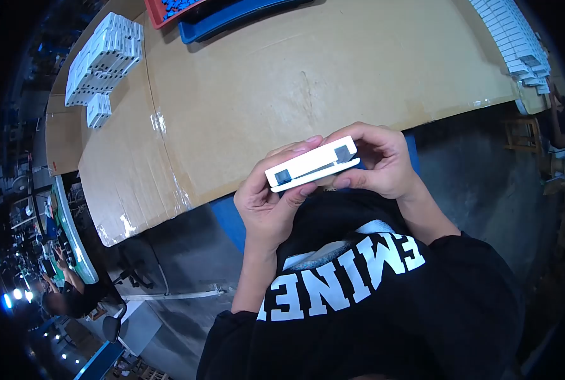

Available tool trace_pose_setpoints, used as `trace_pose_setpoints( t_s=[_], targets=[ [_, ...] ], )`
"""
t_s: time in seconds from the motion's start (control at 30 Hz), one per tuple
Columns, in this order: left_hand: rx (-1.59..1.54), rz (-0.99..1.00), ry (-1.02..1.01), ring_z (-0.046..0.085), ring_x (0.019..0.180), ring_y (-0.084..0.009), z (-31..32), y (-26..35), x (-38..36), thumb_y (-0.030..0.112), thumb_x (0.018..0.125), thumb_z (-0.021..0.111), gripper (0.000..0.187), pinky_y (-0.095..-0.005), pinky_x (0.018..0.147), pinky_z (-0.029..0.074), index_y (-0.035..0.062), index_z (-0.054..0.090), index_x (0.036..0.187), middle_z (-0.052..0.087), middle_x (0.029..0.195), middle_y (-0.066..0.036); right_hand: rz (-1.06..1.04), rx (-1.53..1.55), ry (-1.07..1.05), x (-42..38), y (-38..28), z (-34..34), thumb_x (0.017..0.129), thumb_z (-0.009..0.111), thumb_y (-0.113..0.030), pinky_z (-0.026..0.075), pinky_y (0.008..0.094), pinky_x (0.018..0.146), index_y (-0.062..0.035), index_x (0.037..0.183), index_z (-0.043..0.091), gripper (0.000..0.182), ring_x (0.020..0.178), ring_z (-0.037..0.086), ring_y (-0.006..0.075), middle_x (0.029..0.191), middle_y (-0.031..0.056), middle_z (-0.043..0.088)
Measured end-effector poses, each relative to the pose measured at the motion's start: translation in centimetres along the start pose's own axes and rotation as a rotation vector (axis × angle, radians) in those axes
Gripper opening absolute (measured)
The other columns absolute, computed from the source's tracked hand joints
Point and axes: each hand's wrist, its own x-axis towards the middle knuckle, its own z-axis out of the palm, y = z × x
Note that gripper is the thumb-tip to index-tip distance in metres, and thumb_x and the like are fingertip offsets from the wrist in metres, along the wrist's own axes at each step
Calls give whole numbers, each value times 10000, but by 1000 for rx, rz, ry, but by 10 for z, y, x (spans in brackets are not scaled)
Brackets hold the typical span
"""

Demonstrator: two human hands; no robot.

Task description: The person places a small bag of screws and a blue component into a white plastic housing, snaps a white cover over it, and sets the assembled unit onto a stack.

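A white box-like case (311,163) with two dark square patches on its near side is held between my two hands, in front of the table's near edge. A dark gap runs between its upper part and a thin white lower panel. My left hand (269,196) grips its left end, thumb below and fingers behind. At the right end my right hand (383,161) holds it, with a finger along the top and the thumb at the lower panel. The inside of the case is hidden.
On the cardboard-covered table (232,107), stacked white cases (108,57) stand at the left and more white stacks (510,38) at the far right. A red tray (162,16) with blue pieces and a blue tray (232,22) lie at the back. Another person (76,297) is at the lower left.
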Motion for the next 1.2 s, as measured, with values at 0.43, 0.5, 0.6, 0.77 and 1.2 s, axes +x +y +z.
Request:
trace_pose_setpoints(
  t_s=[0.43,0.5,0.6,0.77,1.2],
  targets=[
    [-2,55,-53,649,1255,-325,-1,-3,1,73,865,831,420,-400,1064,519,-16,663,1239,687,1303,-245,-101,-109,21,3,-3,4,831,862,-38,612,306,866,40,1152,722,359,961,765,193,1036,134,784],
    [22,56,-63,649,1255,-327,-2,-2,1,72,862,832,421,-402,1066,518,-16,662,1237,687,1305,-244,-134,-139,12,5,-3,3,830,862,-38,610,306,867,38,1152,723,359,963,765,194,1036,132,784],
    [36,52,-72,650,1254,-330,-3,-1,1,73,856,835,428,-406,1067,518,-16,660,1237,688,1307,-241,-145,-149,1,6,-5,3,827,866,-42,606,306,873,34,1155,723,366,971,764,193,1041,128,784],
    [44,61,-69,651,1251,-331,-4,-3,2,84,860,835,422,-410,1068,517,-17,669,1234,694,1297,-233,-109,-113,7,5,-4,4,820,875,-54,597,308,894,28,1167,717,389,989,758,191,1055,125,782],
    [33,41,-53,647,1256,-334,-4,-7,1,102,856,844,404,-415,1066,513,-9,701,1217,714,1257,-220,-122,-117,0,1,3,1,866,825,-27,629,303,867,48,1189,702,353,972,760,192,1058,140,775]
  ],
)
